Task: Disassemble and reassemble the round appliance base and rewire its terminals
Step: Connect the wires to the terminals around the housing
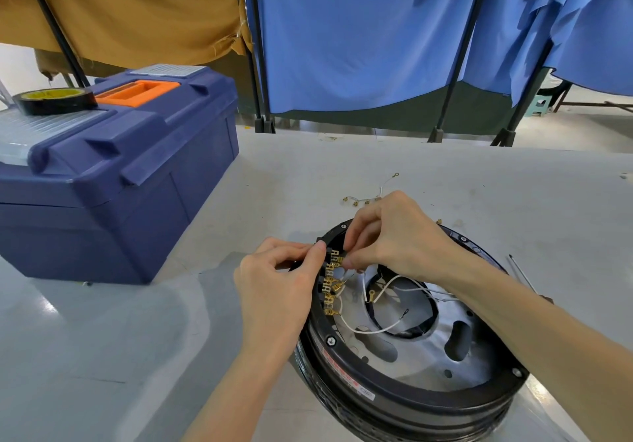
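The round black appliance base [404, 397] lies open on the table at lower right, its metal inner plate showing. A row of brass terminals [330, 284] lines its left inner rim, and white wires [368, 330] with ring lugs loop across the middle opening. My left hand [277, 287] grips the base's left rim beside the terminals, thumb and fingers curled over the edge. My right hand [394, 236] reaches over the top of the base and pinches a brass terminal on a white wire at the upper end of the row.
A blue toolbox [113, 181] with an orange handle stands at the left, a roll of black tape [53, 100] on its lid. Loose wires with brass lugs [370, 198] lie behind the base. A thin screwdriver [522, 273] lies right of it. Blue curtains hang beyond.
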Demonstrator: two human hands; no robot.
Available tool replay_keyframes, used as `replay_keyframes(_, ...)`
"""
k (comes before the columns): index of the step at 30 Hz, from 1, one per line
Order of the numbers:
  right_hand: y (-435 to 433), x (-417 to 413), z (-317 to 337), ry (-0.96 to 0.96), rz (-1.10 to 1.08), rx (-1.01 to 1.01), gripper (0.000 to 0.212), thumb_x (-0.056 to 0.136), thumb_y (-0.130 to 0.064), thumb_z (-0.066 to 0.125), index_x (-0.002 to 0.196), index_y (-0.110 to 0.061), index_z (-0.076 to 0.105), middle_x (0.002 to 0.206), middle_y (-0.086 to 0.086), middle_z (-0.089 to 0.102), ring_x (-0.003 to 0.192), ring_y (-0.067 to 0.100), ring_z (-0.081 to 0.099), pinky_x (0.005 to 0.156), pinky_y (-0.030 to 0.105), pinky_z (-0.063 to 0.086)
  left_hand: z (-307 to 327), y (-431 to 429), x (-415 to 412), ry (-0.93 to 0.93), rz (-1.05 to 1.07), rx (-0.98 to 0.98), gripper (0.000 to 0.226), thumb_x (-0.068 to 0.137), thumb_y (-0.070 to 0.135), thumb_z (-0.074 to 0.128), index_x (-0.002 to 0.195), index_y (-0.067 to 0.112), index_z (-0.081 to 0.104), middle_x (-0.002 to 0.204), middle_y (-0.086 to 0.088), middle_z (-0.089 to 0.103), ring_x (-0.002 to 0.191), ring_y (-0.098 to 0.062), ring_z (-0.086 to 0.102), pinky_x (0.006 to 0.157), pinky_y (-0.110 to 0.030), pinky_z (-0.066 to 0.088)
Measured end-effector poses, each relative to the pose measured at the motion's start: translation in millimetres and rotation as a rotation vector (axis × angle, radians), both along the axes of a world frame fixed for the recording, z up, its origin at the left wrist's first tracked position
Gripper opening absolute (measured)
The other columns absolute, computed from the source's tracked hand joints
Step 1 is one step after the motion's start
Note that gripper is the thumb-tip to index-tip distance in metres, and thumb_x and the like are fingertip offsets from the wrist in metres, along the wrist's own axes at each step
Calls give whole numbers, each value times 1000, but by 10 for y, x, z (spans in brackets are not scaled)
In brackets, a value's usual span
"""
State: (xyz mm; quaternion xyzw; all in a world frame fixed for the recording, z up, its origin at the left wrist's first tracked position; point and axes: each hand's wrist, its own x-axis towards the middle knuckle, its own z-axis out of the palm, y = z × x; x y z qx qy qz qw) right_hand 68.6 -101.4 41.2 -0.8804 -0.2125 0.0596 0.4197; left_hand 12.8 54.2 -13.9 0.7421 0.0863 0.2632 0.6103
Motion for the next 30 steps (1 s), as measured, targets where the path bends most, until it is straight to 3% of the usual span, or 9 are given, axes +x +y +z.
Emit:
replay_keyframes(10, 66, 14, -7, 8, -36, -12, 21, 66, 7, 80, 75, -4, 65, 60, 10, 71, 55, 22, 70, 57, 24, 56, 11, -18, -3, 7, 2, 8, 13, 79, 20, 80, 67, 26, 77, 72, 11, 70, 70, -4, 66, 72, -33, 54)
replay_keyframes(14, 125, -5, -39, -21, -91, -36, 31, 65, 12, 77, 73, -12, 59, 59, 10, 71, 50, 14, 66, 55, 28, 54, 6, -12, 9, 9, -5, 6, 13, 79, 20, 79, 67, 25, 77, 72, 10, 69, 69, -5, 66, 69, -31, 53)
replay_keyframes(20, 255, -70, -56, -221, -116, -152, 34, 69, 9, 64, 73, -22, 52, 65, 2, 65, 72, 22, 64, 71, 40, 55, 9, -10, 14, 9, -18, 6, 18, 79, 18, 78, 64, 27, 76, 70, 12, 68, 68, -5, 64, 66, -26, 50)
replay_keyframes(30, 399, -161, -95, -239, -164, -139, 31, 61, 9, 57, 77, -17, 53, 61, -8, 52, 65, 14, 54, 56, 27, 41, 17, -9, 22, 27, -39, -23, 18, 80, 16, 78, 63, 24, 77, 70, 9, 67, 69, -10, 66, 67, -34, 53)
